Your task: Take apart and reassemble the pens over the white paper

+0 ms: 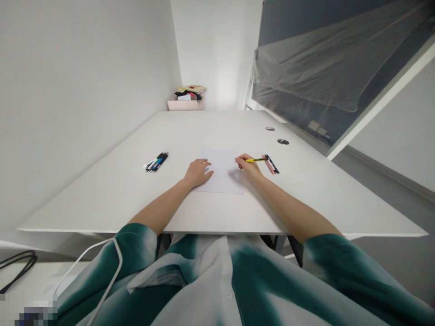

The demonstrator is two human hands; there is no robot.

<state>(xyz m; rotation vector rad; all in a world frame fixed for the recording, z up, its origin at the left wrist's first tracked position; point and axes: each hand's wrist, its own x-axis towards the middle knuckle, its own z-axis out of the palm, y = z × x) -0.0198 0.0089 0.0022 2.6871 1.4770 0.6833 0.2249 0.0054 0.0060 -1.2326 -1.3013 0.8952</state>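
Note:
A blank-looking white sheet of paper [222, 174] lies on the white table in front of me. My left hand [198, 173] rests on its left edge, fingers apart, holding nothing. At the right edge of the paper, my right hand [248, 166] grips a yellow and black pen [254, 160], whose back end points to the right. Whether its tip touches the paper is too small to tell. Just right of that hand are several more pens [272, 164], dark and pinkish, lying close together.
A bundle of several pens [157, 162], black, blue and white, lies left of the paper. Two round metal grommets [283, 142] sit in the table [217, 129] toward the right edge. At the far end stands a pinkish box [183, 105] with cloth-like items. A plastic-covered dark panel [306, 68] rises at right.

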